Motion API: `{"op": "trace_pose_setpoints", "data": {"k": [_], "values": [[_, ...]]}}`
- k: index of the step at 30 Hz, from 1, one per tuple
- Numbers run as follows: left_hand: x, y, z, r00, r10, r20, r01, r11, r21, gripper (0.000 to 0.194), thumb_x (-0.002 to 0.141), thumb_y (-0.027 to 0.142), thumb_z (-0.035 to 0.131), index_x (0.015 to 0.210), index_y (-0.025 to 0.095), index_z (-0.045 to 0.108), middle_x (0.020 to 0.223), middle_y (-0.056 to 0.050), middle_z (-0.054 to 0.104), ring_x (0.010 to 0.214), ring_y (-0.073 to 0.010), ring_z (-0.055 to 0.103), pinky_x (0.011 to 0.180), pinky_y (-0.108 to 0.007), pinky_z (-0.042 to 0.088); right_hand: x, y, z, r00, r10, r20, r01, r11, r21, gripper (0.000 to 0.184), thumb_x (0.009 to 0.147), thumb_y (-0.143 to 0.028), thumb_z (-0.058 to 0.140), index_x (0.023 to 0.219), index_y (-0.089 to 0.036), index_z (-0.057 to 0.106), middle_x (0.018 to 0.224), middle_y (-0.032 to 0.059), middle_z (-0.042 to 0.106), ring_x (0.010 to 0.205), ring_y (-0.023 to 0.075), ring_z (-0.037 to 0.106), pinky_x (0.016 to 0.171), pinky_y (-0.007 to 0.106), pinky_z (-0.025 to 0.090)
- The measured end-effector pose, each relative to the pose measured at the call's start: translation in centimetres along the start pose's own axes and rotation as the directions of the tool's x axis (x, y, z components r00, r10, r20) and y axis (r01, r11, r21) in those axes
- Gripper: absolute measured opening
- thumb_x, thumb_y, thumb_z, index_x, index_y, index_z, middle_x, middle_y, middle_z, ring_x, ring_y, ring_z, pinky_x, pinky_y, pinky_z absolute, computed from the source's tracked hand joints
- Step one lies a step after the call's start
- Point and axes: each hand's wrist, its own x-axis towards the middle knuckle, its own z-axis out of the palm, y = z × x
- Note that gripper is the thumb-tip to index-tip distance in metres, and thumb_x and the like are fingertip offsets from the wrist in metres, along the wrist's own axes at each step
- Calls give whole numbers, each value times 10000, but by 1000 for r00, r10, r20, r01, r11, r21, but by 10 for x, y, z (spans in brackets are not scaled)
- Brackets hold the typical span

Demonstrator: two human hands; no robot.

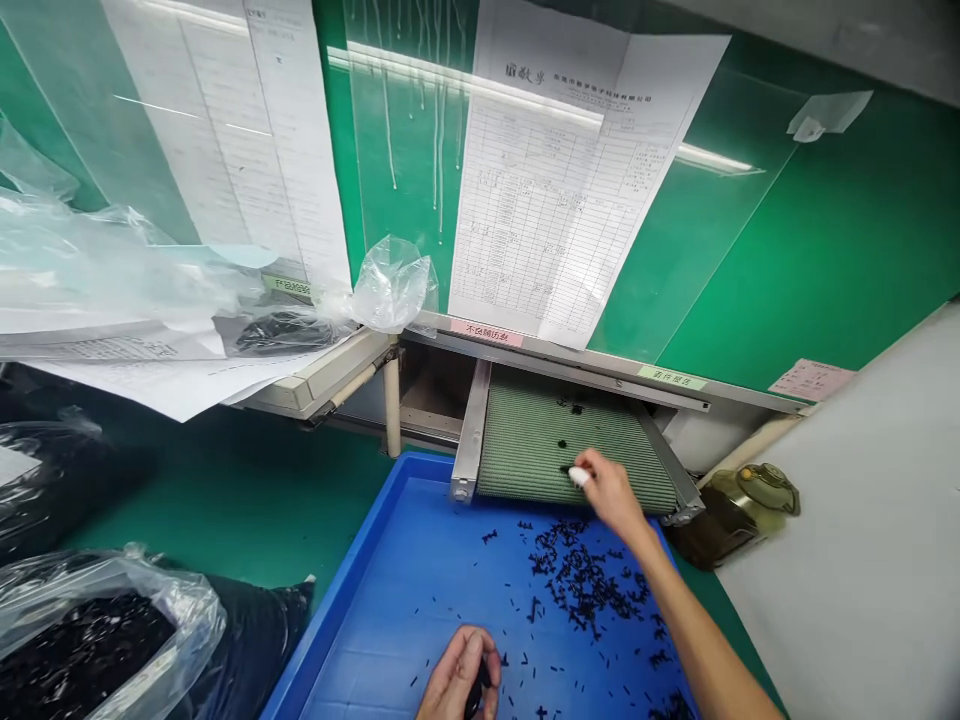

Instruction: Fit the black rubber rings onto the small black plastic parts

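My right hand (609, 492) reaches over the end of a green mesh conveyor belt (517, 440). One of its fingers has a white tip cover (578, 476), and a small black part (566, 469) shows at the fingertips, which are pinched together. More small black parts (576, 408) lie farther up the belt. Low in the picture, my left hand (459, 672) is curled around some black pieces (477, 692), partly hidden by the fingers. Below the belt, a blue tray (375, 620) holds many scattered black parts (577, 575).
Clear plastic bags of black parts (82, 640) stand at the left. Papers and plastic film (150, 290) cover a ledge above them. A dark bottle (739, 510) stands right of the belt. Printed sheets (562, 190) hang on the green panel above a metal rail.
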Motion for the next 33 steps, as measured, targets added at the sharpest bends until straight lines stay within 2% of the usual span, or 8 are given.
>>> {"op": "trace_pose_setpoints", "data": {"k": [3, 6, 11, 14, 17, 20, 26, 33], "values": [[-6, 2, 5, 999, 37, 17, -38, 997, 67, 478, 653, 646, 648, 798, 201, 550, 674, 25, 542, 447, -47, 411, 377, -161, 130, -70, -34, 18, 995, -88, 43, 88, 996, 4, 146, 836, -157, 425, 878, -214, 553, 828, 11, 600, 736, 145, 546, 679, 249, 402], [-7, 2, 6, 996, 81, 22, -82, 992, 94, 519, 664, 670, 614, 881, 204, 544, 673, 33, 541, 452, -50, 424, 370, -157, 154, -129, -65, 41, 987, -137, 88, 129, 987, 92, 223, 857, -110, 360, 923, -213, 545, 851, 26, 585, 747, 147, 539, 671, 249, 409], [-2, -5, -1, 993, 86, 85, -102, 973, 207, 533, 635, 682, 619, 800, 190, 496, 590, 57, 501, 412, -41, 375, 368, -161, 122, -181, -102, 60, 948, -240, 210, 186, 951, 248, 377, 804, -31, 339, 1040, -240, 545, 917, 32, 604, 857, 164, 550, 759, 262, 422], [0, -9, -4, 984, 97, 147, -134, 954, 267, 463, 678, 625, 616, 748, 192, 469, 492, 84, 425, 401, -37, 310, 385, -163, 126, -190, -111, 55, 966, -157, 207, 87, 946, 312, 323, 823, -61, 363, 1000, -247, 558, 947, 21, 588, 866, 151, 544, 772, 255, 415], [0, -11, -4, 978, 107, 178, -161, 934, 320, 421, 713, 601, 577, 823, 206, 487, 427, 96, 401, 389, -53, 287, 392, -172, 143, -192, -114, 51, 986, 3, 170, -61, 938, 341, 162, 825, -130, 443, 884, -226, 558, 905, 6, 554, 796, 135, 533, 698, 235, 404], [-1, -11, -3, 979, 123, 160, -171, 927, 335, 403, 728, 572, 556, 900, 213, 492, 414, 96, 415, 388, -65, 304, 398, -176, 158, -191, -116, 54, 977, 120, 178, -174, 927, 332, 122, 804, -145, 468, 862, -219, 545, 838, -8, 548, 736, 131, 518, 656, 233, 384], [-3, -9, -5, 985, 134, 111, -159, 950, 270, 364, 732, 523, 582, 918, 222, 498, 550, 76, 491, 472, -70, 417, 427, -171, 231, -184, -122, 61, 965, 132, 226, -201, 926, 320, 128, 786, -174, 495, 900, -218, 532, 793, -19, 550, 720, 138, 504, 660, 242, 364], [-6, -6, -1, 985, 136, 105, -158, 954, 255, 447, 732, 637, 544, 869, 211, 518, 475, 70, 458, 434, -69, 357, 416, -170, 168, -177, -123, 59, 983, 44, 177, -106, 928, 357, 189, 779, -104, 429, 886, -218, 536, 758, -27, 547, 694, 124, 496, 650, 227, 352]]}}
